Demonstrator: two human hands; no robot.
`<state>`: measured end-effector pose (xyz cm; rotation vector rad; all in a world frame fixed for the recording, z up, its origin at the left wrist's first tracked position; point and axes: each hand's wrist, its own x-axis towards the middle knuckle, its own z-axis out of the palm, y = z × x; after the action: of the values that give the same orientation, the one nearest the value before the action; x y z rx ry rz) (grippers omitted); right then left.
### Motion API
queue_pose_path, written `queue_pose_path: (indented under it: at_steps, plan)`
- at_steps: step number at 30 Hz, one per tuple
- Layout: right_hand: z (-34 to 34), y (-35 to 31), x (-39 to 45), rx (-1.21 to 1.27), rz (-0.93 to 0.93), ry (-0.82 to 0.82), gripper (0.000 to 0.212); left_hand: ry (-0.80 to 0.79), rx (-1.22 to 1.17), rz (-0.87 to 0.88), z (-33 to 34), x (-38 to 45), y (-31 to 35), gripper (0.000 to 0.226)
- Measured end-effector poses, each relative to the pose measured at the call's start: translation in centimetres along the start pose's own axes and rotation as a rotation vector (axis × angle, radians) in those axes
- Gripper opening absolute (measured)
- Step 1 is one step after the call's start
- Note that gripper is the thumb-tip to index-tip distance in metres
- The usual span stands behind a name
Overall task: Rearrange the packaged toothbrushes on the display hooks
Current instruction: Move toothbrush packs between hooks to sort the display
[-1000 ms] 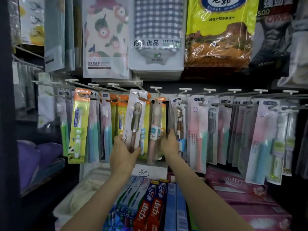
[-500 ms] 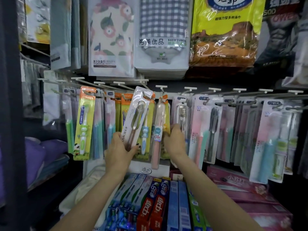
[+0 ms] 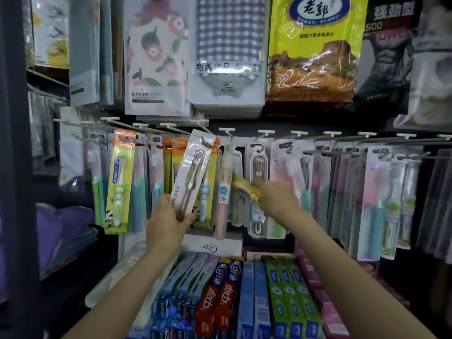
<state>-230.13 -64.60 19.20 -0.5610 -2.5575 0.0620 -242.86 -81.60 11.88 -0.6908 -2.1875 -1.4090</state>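
Above boxed toothpaste point(image 3: 227, 299), the left hand point(image 3: 168, 222) grips a white toothbrush pack point(image 3: 192, 177) by its lower end, tilted, while the right hand point(image 3: 276, 199) pinches a blurred yellow pack point(image 3: 242, 185). Best threaded squarely onto a hook point(image 3: 263, 135).

A row of display hooks point(image 3: 266, 132) runs across the wall, with packaged toothbrushes hanging from them side by side. Above the row hang towel packs point(image 3: 227, 52). Below it, toothpaste boxes point(image 3: 227, 297) lie side by side on a shelf. The left hand point(image 3: 168, 221) holds a toothbrush pack point(image 3: 190, 174) tilted in front of the hanging packs, left of centre. The right hand point(image 3: 276, 199) is just right of it, touching a small pack point(image 3: 242, 185) among the hanging ones.
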Motion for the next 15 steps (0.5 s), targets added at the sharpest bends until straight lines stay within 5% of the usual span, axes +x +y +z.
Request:
queue_pose_path:
  at_steps: [5,15]
  plan:
    - [0.8,1.5,-3.5,0.069,0.012,-0.274,0.046,-0.006,0.036,0.025,-0.3,-0.1,0.0,0.044]
    - [-0.2,4.1,-9.0,0.718,0.042,-0.060,0.041,-0.045,0.021,-0.006,0.8,-1.8,2.0,0.044]
